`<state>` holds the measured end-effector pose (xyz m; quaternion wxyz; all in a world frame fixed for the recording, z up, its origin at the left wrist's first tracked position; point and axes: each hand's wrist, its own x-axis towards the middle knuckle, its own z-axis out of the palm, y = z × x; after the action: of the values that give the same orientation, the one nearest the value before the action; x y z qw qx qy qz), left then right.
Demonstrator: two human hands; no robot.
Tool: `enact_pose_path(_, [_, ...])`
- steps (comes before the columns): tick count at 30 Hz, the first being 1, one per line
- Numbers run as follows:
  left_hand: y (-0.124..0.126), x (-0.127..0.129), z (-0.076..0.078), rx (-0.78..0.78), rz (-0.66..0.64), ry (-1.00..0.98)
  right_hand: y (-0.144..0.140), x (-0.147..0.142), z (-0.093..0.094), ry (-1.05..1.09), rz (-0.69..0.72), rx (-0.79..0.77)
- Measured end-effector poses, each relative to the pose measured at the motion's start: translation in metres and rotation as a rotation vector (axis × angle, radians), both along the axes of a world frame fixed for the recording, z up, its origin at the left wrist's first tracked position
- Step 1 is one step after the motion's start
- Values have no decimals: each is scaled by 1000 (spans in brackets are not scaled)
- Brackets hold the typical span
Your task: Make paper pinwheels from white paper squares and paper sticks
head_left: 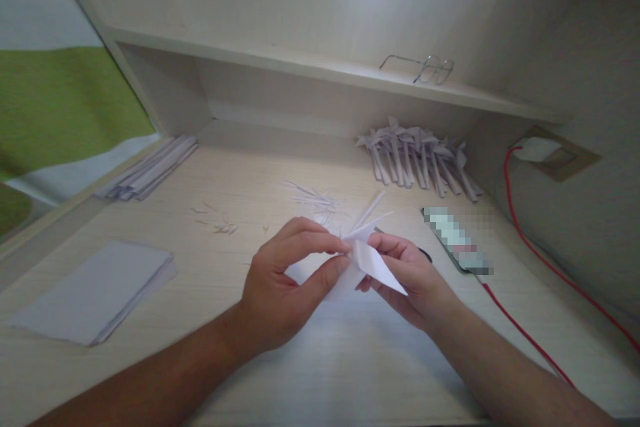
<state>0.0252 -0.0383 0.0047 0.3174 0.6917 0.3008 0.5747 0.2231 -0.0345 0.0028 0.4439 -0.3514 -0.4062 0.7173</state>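
Pale desk (240, 163) below, folded white paper (373, 263) held above its middle

And here's the desk, spreading almost the full width, with a long shelf (280, 63) running across the back. Out front, the left hand (280, 287) comes in with thumb and forefinger pinching the paper's left edge. Across from it, the right hand (413, 273) has its fingers curled in, gripping the paper's right side; part of that grip hides behind a fold. So the paper sits right between them, one flap pointing down toward the right.

Over on the left, a stack of flat sheets (95, 293)! Back right, a row of folded paper pieces (413, 153), long stems toward us, leaning side by side. Far left, a bundle of folded strips (153, 170) lies along the desk's edge. Right of the hands, a phone (455, 240), its screen blurred. Up on the shelf, wire-framed glasses (437, 70). And smallest of all, thin paper slivers (317, 199) beyond the hands, with tiny scraps (225, 228) to their left.
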Motion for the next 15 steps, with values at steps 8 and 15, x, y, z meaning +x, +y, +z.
enact_pose_path(8, [3, 1, 3, 69, -8, -7, 0, -1, -2, 8, -49, -11])
enact_pose_path(15, [4, 1, 3, 56, 0, -16, 1, 2, -8, -43, -91, 60])
